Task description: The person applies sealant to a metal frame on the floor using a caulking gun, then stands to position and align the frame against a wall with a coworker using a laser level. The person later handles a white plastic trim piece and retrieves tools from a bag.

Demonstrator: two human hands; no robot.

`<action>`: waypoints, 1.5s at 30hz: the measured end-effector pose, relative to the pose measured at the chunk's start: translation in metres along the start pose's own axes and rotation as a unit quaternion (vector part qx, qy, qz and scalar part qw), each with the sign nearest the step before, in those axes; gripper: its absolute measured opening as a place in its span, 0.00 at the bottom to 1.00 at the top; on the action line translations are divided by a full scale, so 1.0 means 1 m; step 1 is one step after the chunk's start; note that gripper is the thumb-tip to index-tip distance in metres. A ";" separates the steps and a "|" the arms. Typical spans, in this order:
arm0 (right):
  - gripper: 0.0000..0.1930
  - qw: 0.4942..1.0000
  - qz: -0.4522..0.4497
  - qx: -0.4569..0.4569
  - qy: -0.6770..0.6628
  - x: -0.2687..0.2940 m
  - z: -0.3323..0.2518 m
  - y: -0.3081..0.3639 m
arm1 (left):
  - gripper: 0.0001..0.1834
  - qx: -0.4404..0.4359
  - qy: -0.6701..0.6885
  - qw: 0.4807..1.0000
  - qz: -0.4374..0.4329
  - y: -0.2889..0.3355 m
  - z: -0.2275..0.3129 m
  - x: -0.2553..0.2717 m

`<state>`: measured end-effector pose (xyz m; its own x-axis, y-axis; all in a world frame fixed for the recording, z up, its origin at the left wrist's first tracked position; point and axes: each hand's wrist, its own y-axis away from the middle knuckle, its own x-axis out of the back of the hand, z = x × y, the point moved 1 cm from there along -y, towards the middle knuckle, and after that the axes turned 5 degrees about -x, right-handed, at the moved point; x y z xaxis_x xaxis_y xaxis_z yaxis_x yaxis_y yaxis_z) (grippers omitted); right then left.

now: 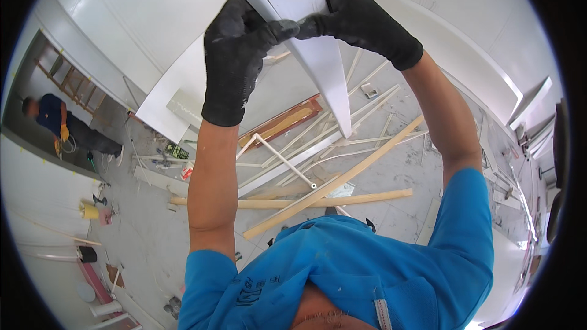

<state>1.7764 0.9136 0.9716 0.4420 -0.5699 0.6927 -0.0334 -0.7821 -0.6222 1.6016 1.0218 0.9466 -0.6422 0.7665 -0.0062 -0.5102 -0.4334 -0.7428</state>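
we held one long white trim board (324, 64) up ahead of us in two black-gloved hands, its narrow end slanting down over the grey floor (394, 220); we could not tell whether that end touched anything. our left hand (232, 49) grasped the board's left edge and our right hand (367, 23) its right edge, both thumbs laid on the near face with their tips just beside each other, the other fingers curled behind and partly hidden.

of containers we made out one yellow bucket (90, 210), at the far left beside a pink object (106, 216); its contents were out of sight. one small square white box (369, 91) sat among the debris, too small for us to see inside.

below us two long pale wooden strips (379, 196) crossed, near one white angled pipe (284, 161) and one brown wooden panel (281, 124). thin white strips (318, 148), more than we could count, lay around. to the left stood one co-worker (52, 113) in two yellow gloves (63, 132).
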 end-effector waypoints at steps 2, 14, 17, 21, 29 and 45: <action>0.32 0.993 -0.065 -0.044 -0.086 0.039 -0.008 -0.007 | 0.15 -0.086 -0.089 0.992 0.006 -0.012 -0.008 -0.011; 0.27 0.986 0.047 0.142 -0.071 0.164 0.011 -0.001 | 0.23 0.125 0.246 0.952 -0.134 0.005 -0.088 -0.138; 0.28 0.967 0.014 0.107 -0.231 0.160 0.037 0.003 | 0.19 0.089 0.129 0.972 -0.174 -0.017 -0.077 -0.133; 0.35 0.991 0.038 -0.038 -0.120 0.140 0.077 0.044 | 0.18 -0.016 0.001 0.984 -0.177 -0.051 -0.067 -0.149; 0.34 0.974 0.108 -0.140 -0.140 0.128 0.132 0.066 | 0.15 -0.049 -0.048 0.978 -0.197 -0.073 -0.100 -0.173; 0.35 0.964 0.117 -0.168 -0.168 0.096 0.154 0.084 | 0.19 0.107 0.041 0.951 -0.288 0.018 -0.248 -0.173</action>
<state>1.9542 0.8322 0.9291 0.6511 -0.6710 0.3548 -0.4305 -0.7115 -0.5554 1.8450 0.9992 0.7682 -0.1788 0.9368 0.3008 -0.8738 -0.0107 -0.4861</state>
